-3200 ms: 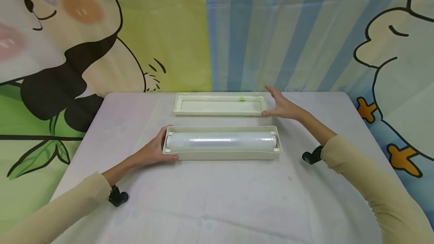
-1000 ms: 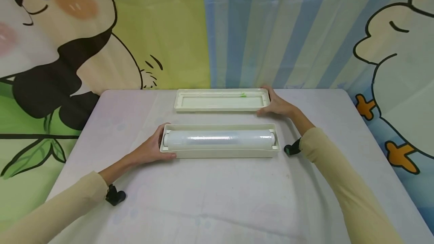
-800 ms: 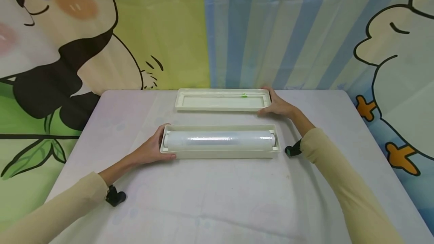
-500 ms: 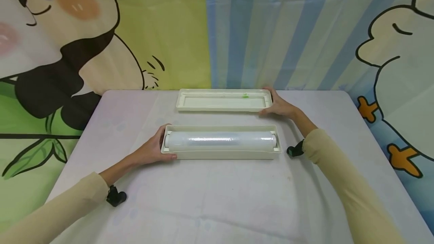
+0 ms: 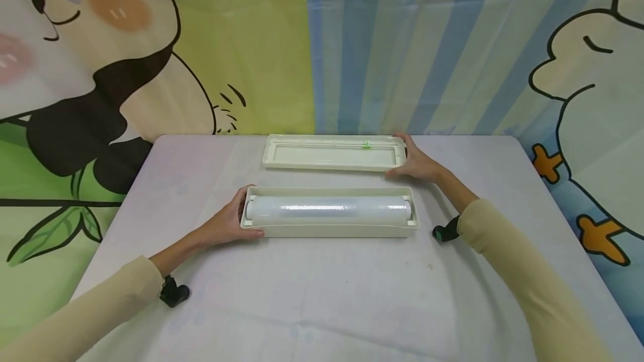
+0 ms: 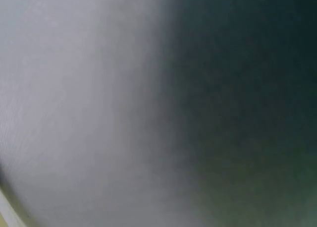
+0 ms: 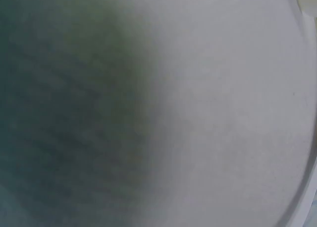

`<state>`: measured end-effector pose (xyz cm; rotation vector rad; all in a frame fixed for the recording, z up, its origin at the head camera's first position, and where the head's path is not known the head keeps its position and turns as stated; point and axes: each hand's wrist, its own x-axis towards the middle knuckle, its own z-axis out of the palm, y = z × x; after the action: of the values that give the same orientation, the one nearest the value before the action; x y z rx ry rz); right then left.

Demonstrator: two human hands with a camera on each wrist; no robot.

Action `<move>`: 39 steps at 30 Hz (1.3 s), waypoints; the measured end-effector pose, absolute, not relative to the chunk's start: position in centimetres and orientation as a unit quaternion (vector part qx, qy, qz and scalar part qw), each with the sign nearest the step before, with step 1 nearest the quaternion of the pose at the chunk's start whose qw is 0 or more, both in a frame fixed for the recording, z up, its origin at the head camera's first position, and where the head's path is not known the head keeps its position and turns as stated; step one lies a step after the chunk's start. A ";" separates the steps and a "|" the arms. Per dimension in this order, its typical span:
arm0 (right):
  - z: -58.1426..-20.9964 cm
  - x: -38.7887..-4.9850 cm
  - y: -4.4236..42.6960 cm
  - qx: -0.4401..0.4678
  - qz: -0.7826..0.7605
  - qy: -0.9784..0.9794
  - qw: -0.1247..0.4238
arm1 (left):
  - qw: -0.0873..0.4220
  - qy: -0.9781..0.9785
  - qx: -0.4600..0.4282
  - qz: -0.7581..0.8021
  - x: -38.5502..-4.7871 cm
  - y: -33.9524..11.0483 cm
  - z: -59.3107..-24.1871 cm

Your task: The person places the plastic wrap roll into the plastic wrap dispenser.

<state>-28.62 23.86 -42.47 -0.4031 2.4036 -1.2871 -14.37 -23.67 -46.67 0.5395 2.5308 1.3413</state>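
In the head view, a long cream box (image 5: 337, 231) holds a roll of cling film (image 5: 329, 210) lying lengthwise inside it. My left hand (image 5: 228, 218) grips the box's left end, thumb on the front wall and fingers behind. Farther back lies the matching long lid (image 5: 322, 156), inner side up, with a small green slider (image 5: 366, 145) on its rail. Around the lid's right end, my right hand (image 5: 415, 162) holds on with the thumb at the near corner and fingers at the far corner. Both wrist views show mostly a dark blur and white surface; neither hand is visible there.
A white-covered table (image 5: 322, 295) carries the box and lid. A printed cartoon curtain (image 5: 251, 43) hangs right behind the table's back edge. Small black wrist cameras (image 5: 174, 292) sit below both sleeves.
My right hand, earlier open beside the lid, has closed on its right end. The lid has slid a little rightward and its right end now sits slightly nearer. My left hand keeps its grip.
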 end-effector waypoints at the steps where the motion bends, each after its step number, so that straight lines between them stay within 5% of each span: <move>1: -42.4 -28.5 23.8 -0.143 -0.460 0.856 0.188 | 0.113 0.862 0.185 0.458 -14.4 -23.7 -46.7; 39: -41.2 -25.0 24.8 -0.151 -0.485 0.845 0.166 | 0.122 0.859 0.186 0.461 -14.5 -23.7 -46.8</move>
<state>-25.00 24.76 -41.21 -0.4299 2.4069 -1.3802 -14.50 -23.66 -46.78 0.5426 2.5085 1.3443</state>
